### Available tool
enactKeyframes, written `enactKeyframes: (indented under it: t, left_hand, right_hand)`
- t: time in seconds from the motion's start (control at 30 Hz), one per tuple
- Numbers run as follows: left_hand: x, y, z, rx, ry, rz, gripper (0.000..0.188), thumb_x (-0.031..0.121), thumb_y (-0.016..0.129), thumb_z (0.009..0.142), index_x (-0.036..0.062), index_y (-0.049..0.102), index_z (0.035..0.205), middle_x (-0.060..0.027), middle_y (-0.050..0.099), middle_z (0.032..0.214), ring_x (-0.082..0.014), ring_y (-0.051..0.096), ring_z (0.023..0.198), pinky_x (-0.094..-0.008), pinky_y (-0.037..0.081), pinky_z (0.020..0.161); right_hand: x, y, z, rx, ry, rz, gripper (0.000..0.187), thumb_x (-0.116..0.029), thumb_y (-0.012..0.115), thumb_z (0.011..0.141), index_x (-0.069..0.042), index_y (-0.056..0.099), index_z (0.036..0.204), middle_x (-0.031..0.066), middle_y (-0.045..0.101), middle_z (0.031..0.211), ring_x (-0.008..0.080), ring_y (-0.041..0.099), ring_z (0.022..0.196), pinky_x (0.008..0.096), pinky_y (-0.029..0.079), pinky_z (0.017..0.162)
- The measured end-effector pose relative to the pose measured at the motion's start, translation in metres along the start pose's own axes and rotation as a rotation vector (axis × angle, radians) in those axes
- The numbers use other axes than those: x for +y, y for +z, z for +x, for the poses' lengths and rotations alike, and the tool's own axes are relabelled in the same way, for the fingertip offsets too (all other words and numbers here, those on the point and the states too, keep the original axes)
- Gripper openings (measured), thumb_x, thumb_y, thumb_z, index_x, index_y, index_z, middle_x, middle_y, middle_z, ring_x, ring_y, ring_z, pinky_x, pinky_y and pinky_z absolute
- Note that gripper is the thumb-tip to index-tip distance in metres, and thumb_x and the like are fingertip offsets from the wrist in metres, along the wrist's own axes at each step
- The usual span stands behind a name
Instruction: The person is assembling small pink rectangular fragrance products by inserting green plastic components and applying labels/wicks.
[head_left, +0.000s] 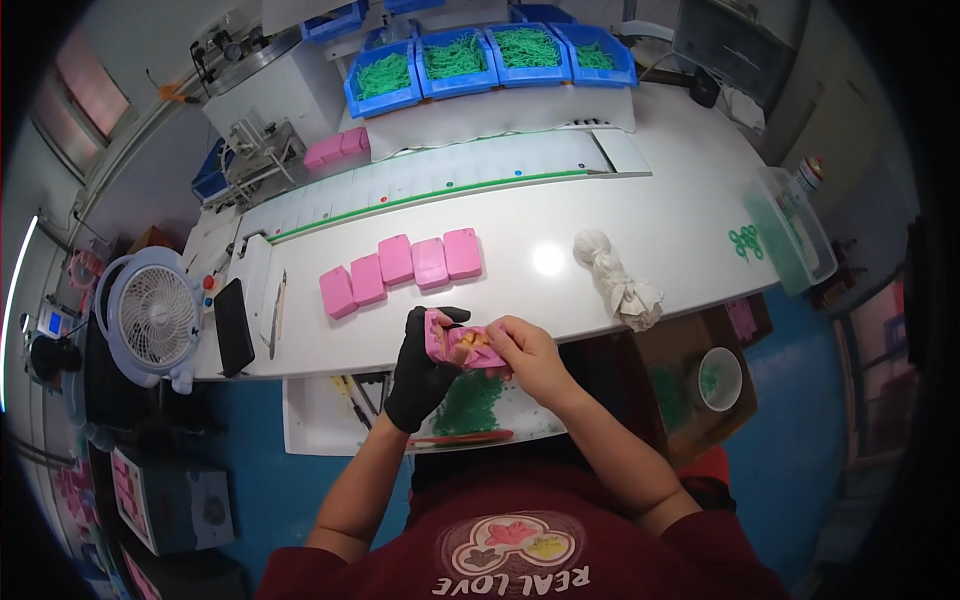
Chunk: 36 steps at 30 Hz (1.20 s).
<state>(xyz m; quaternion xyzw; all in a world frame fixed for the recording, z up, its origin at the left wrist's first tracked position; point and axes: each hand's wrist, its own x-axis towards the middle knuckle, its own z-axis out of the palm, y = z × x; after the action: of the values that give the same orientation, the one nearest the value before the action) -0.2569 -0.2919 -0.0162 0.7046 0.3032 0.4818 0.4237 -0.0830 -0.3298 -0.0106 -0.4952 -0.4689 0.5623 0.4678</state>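
At the near edge, a dark red shirt (400, 565) is seen. Beyond it, a white tray (303, 425) is positioned below the bench edge; green granules (470, 405) are scattered in it, and a red strip (465, 438) is laid across its near side.

Above the tray, in front of the bench (530, 215), a split pink block (487, 358) is held between both hands, with yellowish parts exposed inside. The block's left end is gripped by the left hand (420, 372), which is covered by a black glove. The right end is pinched by the right hand (532, 360), with the thumb placed on top; its lower fingers are partly hidden.

On the bench, five pink blocks (397, 262) are set in a staggered row. A black phone (234, 325) is located to the left, and a knotted pale cloth (612, 275) to the right.

Farther back, a long white strip (400, 192) is bordered in green. Behind it, green pieces (455, 57) are contained in blue bins (458, 87).
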Motion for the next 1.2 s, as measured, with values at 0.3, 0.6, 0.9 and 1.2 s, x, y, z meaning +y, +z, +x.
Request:
enactKeyframes:
  t: [0.3, 0.6, 0.9, 1.2]
  left_hand:
    - [0.008, 0.014, -0.002, 0.108, -0.391, -0.481, 0.006, 0.010, 0.053, 0.098, 0.0098, 0.049, 0.095, 0.0004, 0.053, 0.078, -0.0063, 0.051, 0.070, -0.0211, 0.040, 0.062]
    - [0.025, 0.023, -0.003, 0.238, 0.091, 0.319, 0.011, 0.010, 0.059, 0.095, 0.0069, 0.048, 0.093, -0.0023, 0.053, 0.084, -0.0084, 0.053, 0.072, -0.0219, 0.045, 0.065]
    - [0.014, 0.014, -0.006, 0.165, -0.302, -0.183, 0.018, 0.016, 0.062, 0.093, 0.0075, 0.050, 0.104, -0.0012, 0.052, 0.085, -0.0074, 0.052, 0.069, -0.0223, 0.045, 0.059]
    - [0.033, 0.000, -0.005, -0.030, -0.402, -0.128, 0.042, 0.009, 0.069, 0.086, 0.0039, 0.047, 0.121, -0.0044, 0.059, 0.087, -0.0085, 0.055, 0.068, -0.0227, 0.045, 0.056]
  right_hand:
    - [-0.004, 0.017, -0.015, 0.146, -0.254, -0.069, 0.025, -0.023, 0.053, 0.099, 0.001, 0.060, 0.095, 0.0118, 0.058, 0.068, 0.0172, 0.055, 0.060, 0.0325, 0.044, 0.057]
    - [-0.004, 0.016, -0.014, 0.146, -0.232, -0.175, 0.024, -0.021, 0.054, 0.099, 0.000, 0.065, 0.095, 0.0013, 0.059, 0.071, 0.0067, 0.052, 0.063, 0.0232, 0.042, 0.057]
    - [0.010, 0.002, -0.005, -0.028, -0.263, -0.028, 0.020, -0.017, 0.055, 0.098, 0.001, 0.063, 0.099, 0.0006, 0.060, 0.077, 0.0054, 0.052, 0.069, 0.0220, 0.043, 0.062]
    - [0.012, 0.001, -0.007, -0.129, -0.026, 0.116, 0.018, -0.019, 0.054, 0.100, -0.003, 0.060, 0.095, -0.0030, 0.057, 0.082, 0.0043, 0.050, 0.076, 0.0217, 0.042, 0.068]
